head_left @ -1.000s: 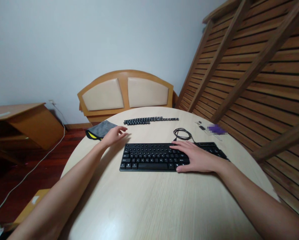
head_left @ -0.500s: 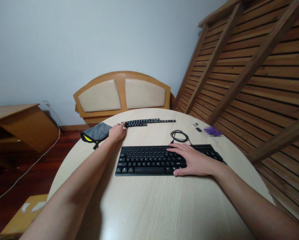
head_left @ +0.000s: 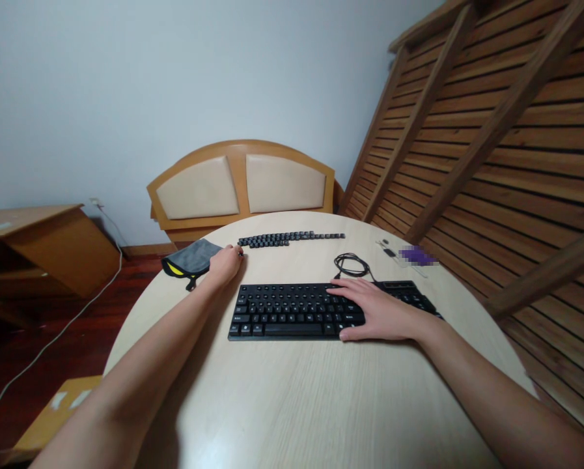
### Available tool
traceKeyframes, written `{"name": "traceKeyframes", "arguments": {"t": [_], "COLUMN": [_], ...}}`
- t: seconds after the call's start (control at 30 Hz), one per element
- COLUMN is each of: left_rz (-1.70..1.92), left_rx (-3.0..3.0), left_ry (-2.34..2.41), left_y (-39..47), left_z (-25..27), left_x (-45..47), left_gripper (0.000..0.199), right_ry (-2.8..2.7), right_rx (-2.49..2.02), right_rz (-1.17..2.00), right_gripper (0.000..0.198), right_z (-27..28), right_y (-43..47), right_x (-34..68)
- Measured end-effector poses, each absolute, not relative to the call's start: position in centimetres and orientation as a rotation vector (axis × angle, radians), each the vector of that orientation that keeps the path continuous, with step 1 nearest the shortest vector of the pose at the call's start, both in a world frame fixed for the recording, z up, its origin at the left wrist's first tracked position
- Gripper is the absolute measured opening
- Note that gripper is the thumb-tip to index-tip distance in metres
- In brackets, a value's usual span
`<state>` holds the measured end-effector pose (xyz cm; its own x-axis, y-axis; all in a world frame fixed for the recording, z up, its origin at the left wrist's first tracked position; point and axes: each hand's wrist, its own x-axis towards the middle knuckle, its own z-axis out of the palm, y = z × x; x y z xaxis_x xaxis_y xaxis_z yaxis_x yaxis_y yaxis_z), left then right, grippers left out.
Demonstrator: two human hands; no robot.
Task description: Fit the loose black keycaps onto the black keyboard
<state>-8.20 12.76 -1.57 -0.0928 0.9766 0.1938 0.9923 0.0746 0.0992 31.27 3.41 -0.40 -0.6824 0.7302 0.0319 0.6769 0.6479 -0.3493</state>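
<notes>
A pale wooden table (head_left: pixel 292 397) carries a black keyboard (head_left: pixel 282 316), coiled cable (head_left: pixel 354 275), rows of dark keycaps (head_left: pixel 275 239), a grey-and-yellow cloth item (head_left: pixel 194 256) — and, right, a blurred purple thing (head_left: pixel 418 255).

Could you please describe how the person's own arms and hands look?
The left hand and right hand wear no gloves. The left forearm and right forearm are bare, and no sleeve, watch or bracelet shows.
</notes>
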Motion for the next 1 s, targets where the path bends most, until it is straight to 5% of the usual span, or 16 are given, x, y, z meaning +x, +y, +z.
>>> {"name": "traceKeyframes", "arguments": {"t": [0.5,1.0], "left_rz": [-0.841,-0.607], "left_rx": [-2.905,-3.202], "left_ry": [-1.917,-1.956], "left_y": [4.2,3.1], "left_z": [1.6,2.8], "left_x": [-8.1,-7.7], "left_gripper": [0.037,0.031], "right_ry": [-2.720,-2.720], "right_rx": [-1.193,-1.186], "right_rz": [0.434,0.441], "right_gripper": [0.094,0.096], "right_z": [0.0,-0.3], "right_y": [3.1,3.3], "right_x": [31.0,31.2]}}
